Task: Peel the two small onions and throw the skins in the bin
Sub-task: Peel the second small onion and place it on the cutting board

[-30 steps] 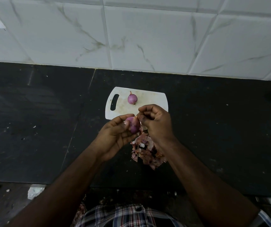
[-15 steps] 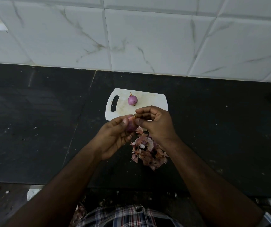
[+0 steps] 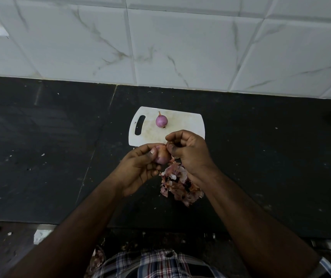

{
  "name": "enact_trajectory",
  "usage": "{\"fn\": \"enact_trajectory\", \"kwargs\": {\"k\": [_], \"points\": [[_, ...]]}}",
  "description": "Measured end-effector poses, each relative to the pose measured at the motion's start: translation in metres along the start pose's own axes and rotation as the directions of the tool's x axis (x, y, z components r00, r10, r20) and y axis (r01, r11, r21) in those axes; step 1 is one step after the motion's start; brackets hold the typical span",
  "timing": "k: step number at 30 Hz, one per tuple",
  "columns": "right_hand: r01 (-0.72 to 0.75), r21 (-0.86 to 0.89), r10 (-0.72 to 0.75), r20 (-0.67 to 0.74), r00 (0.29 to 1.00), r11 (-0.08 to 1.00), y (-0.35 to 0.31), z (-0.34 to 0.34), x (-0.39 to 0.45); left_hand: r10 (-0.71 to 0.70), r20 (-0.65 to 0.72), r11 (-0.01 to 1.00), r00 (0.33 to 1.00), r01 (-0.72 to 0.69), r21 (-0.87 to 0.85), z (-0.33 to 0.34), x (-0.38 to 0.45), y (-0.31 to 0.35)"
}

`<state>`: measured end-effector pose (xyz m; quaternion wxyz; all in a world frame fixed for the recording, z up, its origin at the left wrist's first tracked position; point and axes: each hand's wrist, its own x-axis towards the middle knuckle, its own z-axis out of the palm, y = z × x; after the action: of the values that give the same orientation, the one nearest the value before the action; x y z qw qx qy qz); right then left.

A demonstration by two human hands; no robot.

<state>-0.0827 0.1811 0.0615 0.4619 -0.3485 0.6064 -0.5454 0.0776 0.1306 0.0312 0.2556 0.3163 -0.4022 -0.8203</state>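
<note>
Onion (image 3: pixel 161 121) on cutting board (image 3: pixel 182 125); skins (image 3: pixel 177 184) on counter (image 3: pixel 60 149).

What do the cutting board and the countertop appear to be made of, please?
Cutting board: probably plastic, white, thin and matte, with a moulded handle slot and stains. Countertop: apparently polished dark stone, perhaps granite, showing a seam and a faint sheen.

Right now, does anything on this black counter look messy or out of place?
Yes. A loose pile of pinkish papery onion skins lies on the bare black stone counter, beside the white plastic cutting board, below the hands. No bin is in view.
</note>
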Motion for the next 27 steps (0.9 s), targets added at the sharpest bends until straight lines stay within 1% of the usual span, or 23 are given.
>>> {"fn": "enact_trajectory", "kwargs": {"k": [4,8,10,14,18,23,27], "points": [[-0.083,0.126,0.077,0.057,0.995,0.988,-0.0026,-0.0001,-0.0004,-0.031,0.022,0.999,0.999,0.032,-0.042,-0.0059,0.0014,-0.0012],[-0.104,0.158,0.093,0.075,0.993,0.982,-0.0017,-0.0009,-0.0004,-0.064,0.048,0.995,0.997,0.068,-0.073,-0.0090,0.0023,-0.0013],[-0.122,0.203,0.109,0.075,0.991,0.972,-0.0020,0.0002,-0.0011,-0.073,0.063,0.992,0.995,0.078,-0.095,-0.0096,0.0030,-0.0009],[-0.182,0.287,0.163,0.088,0.983,0.941,-0.0039,0.0008,-0.0010,-0.070,0.080,0.988,0.994,0.080,-0.131,-0.0092,0.0021,-0.0006],[-0.207,0.376,0.187,0.090,0.978,0.903,-0.0035,0.0017,-0.0022,-0.076,0.078,0.980,0.994,0.089,-0.180,-0.0084,0.0001,-0.0019],[-0.251,0.510,0.227,0.110,0.968,0.823,-0.0020,0.0017,-0.0043,-0.089,0.104,0.973,0.991,0.109,-0.206,-0.0086,-0.0008,-0.0005],[-0.246,0.546,0.218,0.116,0.969,0.801,-0.0003,0.0012,-0.0055,-0.098,0.107,0.967,0.989,0.120,-0.225,-0.0101,-0.0012,-0.0011]]}}
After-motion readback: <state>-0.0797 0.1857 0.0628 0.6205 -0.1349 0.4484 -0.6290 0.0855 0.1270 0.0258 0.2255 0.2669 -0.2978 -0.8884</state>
